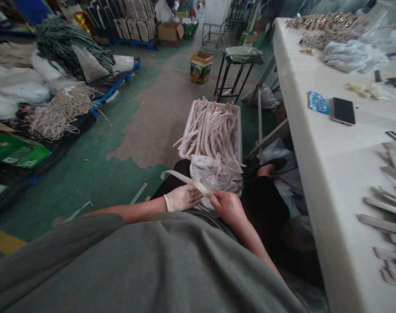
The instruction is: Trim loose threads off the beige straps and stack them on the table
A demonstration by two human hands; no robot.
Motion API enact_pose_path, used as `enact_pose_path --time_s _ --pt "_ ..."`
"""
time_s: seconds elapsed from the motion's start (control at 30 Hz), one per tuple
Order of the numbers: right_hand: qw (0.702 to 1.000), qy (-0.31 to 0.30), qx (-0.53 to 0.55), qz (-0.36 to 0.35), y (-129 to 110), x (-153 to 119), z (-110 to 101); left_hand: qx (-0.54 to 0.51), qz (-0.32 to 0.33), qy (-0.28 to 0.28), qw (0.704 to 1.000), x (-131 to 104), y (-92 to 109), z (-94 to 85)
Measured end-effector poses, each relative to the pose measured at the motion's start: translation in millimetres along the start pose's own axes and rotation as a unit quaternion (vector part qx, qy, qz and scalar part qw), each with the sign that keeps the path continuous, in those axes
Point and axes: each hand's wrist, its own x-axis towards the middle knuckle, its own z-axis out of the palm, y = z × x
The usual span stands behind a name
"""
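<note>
My left hand (184,198), in a pale glove with bare fingertips, lies palm up with its fingers stretched out under a cream strap (201,188). One end of the strap sticks out up and to the left beyond the fingers. My right hand (226,205) is bare and pinches the strap at its right end. Just beyond both hands, a clear plastic bag (214,174) rests at the near end of a white crate (239,130). Many beige straps (212,128) are heaped in that crate, some hanging over its rim.
A white table (307,143) runs along the right, bearing a phone (343,111), a blue packet (318,102) and grey straps (385,224). Ahead stand a stool (238,55) and a carton (201,67). Bundled cords (62,111) lie on a pallet at left.
</note>
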Motion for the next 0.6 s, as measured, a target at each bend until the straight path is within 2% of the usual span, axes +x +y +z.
enact_pose_path --time_s 0.1,0.17,0.23,0.33,0.43,0.53,0.6 --pt "0.999 -0.007 -0.035 0.002 2 -1 -7 -0.024 0.048 0.018 0.998 -3 5 -1.1" --pt "0.998 -0.014 -0.061 0.019 8 -12 -18 -0.044 0.092 0.042 0.994 -4 9 -2.5" --pt "0.993 -0.032 -0.100 0.046 14 -25 -27 -0.047 0.109 0.054 0.991 -3 10 -3.6" --pt "0.984 -0.095 -0.126 0.076 19 -37 -29 -0.031 0.089 0.058 0.994 1 3 -3.3" --pt "0.983 -0.147 -0.068 0.086 20 -40 -20 -0.009 0.068 0.069 0.995 5 -5 -1.2" --pt "0.982 -0.166 0.010 0.088 18 -39 -10 0.011 0.052 0.068 0.996 5 -9 -0.9" --pt "0.981 -0.163 0.022 0.100 14 -35 -6 0.027 0.038 0.054 0.997 6 -10 -2.5"
